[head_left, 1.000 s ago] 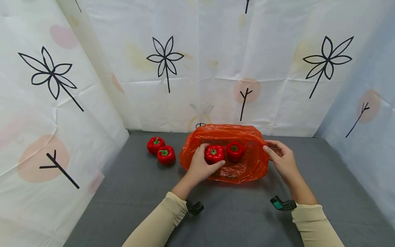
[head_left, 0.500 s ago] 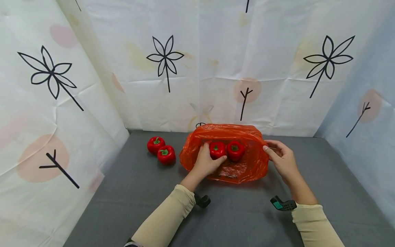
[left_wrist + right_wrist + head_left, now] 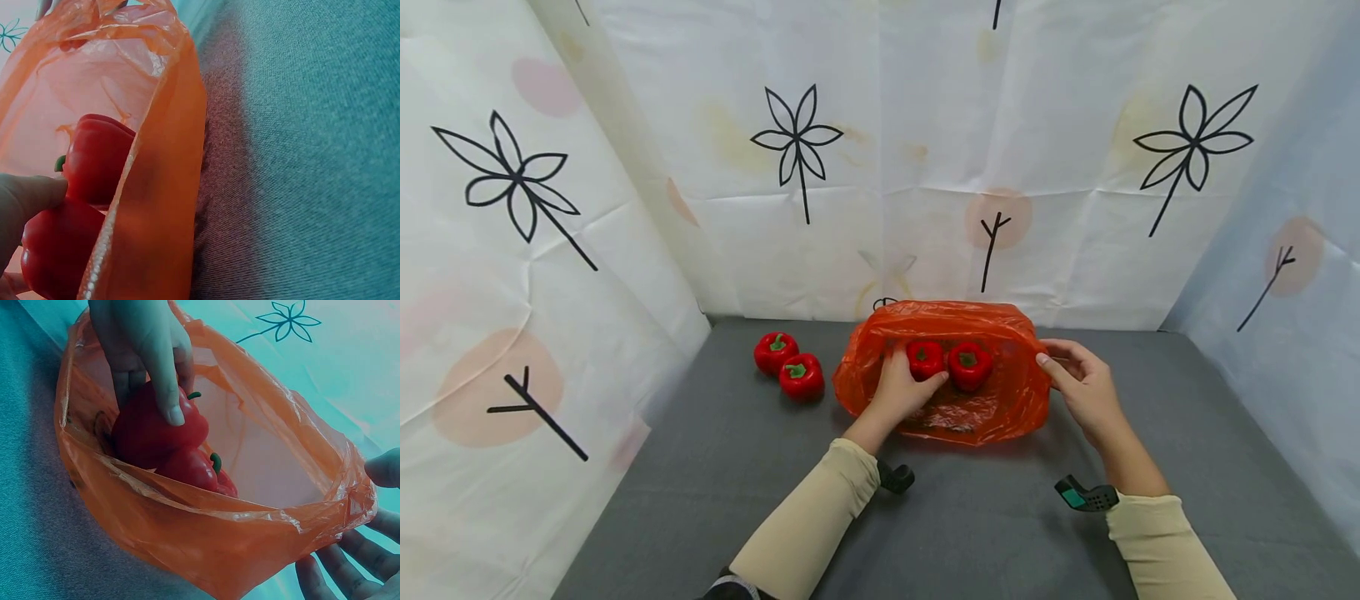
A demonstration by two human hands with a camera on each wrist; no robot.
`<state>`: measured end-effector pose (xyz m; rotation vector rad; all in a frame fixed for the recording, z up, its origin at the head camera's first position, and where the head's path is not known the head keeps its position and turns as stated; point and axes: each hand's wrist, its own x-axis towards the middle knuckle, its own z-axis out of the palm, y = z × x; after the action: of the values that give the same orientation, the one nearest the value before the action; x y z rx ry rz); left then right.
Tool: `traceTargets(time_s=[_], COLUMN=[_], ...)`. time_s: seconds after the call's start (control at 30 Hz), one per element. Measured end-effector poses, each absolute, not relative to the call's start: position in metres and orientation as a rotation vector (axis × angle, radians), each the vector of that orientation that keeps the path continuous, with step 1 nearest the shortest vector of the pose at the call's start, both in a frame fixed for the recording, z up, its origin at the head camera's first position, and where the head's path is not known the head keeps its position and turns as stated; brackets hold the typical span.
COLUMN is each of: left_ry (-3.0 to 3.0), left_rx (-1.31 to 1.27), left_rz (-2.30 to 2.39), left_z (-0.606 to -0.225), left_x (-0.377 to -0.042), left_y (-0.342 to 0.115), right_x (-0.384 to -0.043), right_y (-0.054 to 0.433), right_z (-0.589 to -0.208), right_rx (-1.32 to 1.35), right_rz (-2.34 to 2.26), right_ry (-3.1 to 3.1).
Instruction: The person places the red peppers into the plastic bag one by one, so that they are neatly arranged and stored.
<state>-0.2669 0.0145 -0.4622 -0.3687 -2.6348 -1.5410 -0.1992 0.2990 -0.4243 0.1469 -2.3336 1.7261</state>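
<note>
An orange-red plastic bag (image 3: 1026, 396) lies with its mouth facing me. Inside it, my left hand (image 3: 897, 393) grips a red bell pepper (image 3: 925, 358) between thumb and fingers. A second bell pepper (image 3: 970, 367) sits right beside it in the bag; in the right wrist view the gripped pepper (image 3: 150, 428) touches this other pepper (image 3: 187, 470). At the bag's right side my right hand (image 3: 1090, 387) pinches the rim, thumb (image 3: 384, 470) on one side and fingers underneath. The left fingertips are partly hidden behind the pepper.
Two more red bell peppers, one behind (image 3: 776, 353) and one nearer (image 3: 802, 377), stand on the grey tablecloth (image 3: 715, 467) left of the bag. A white patterned curtain (image 3: 925, 150) hangs along the table's back and sides.
My left hand has moved deeper into the bag and slightly right, bringing its pepper back and lower beside the other one. The right hand stays at the rim.
</note>
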Motion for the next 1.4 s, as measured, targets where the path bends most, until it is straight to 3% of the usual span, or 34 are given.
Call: traceTargets(time_s=[0.67,1.13,1.4], left_ry=[-2.716,-2.726,-2.436], left_rx=[-0.324,-0.535,-0.709], left_rz=[-1.504,-1.516,-1.603], left_z=[-0.455,-0.434,-0.424], left_x=[-0.257,-0.198,-0.17], left_y=[0.009,-0.012,-0.048], right_x=[-0.2,-0.195,-0.194], right_y=[0.298,0.298,0.297], right_z=[-0.424,-0.42,-0.42], right_rx=[0.163,0.192,0.192], right_rz=[1.72,1.737,1.74], right_ry=[-2.331,-2.322,-2.318])
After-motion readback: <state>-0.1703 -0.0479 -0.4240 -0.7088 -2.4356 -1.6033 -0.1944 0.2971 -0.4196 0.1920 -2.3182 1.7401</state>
